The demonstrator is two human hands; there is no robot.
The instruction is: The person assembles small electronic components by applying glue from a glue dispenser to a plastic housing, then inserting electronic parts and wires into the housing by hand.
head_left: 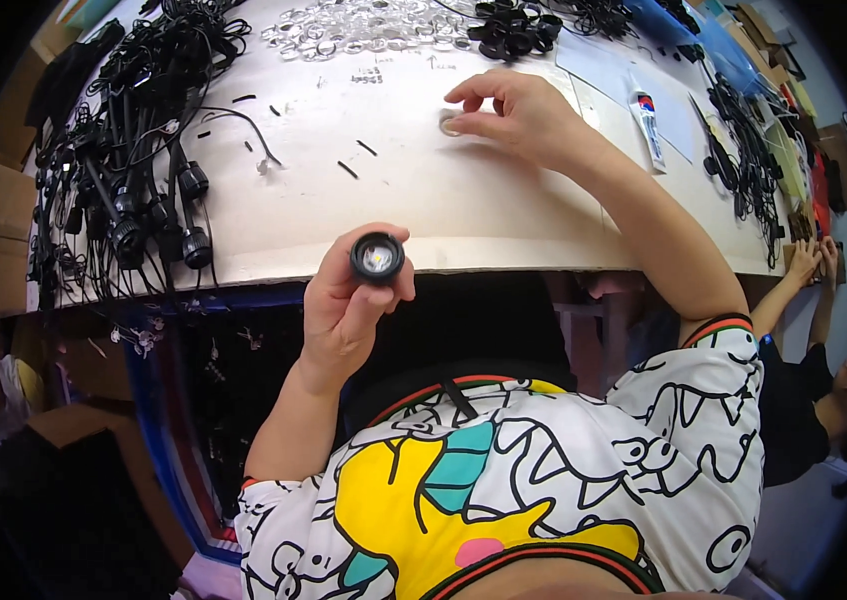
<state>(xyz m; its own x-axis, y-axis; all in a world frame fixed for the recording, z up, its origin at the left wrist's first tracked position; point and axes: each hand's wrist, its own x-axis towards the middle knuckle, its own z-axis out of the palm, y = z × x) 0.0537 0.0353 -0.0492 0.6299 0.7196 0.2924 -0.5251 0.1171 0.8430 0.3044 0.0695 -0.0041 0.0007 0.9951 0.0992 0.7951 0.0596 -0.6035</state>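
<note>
My left hand (341,310) is wrapped round a black round lamp housing (377,259), held at the table's near edge. Its open end faces up, and a small yellow LED on a pale base shows inside. Farther out over the white table (503,220), my right hand (518,115) pinches a small clear ring (450,122) between thumb and fingers. The ring is at or just above the tabletop; I cannot tell which. Many similar clear rings (343,32) lie spread along the far side, beside a pile of black rings (511,28).
Black cables with lamp housings (133,190) heap up on the left. Short black bits (347,169) lie mid-table. To the right are a glue tube (648,130), a pale sheet (593,75) and more black cables (743,170). Another person's hands (811,262) show at the far right.
</note>
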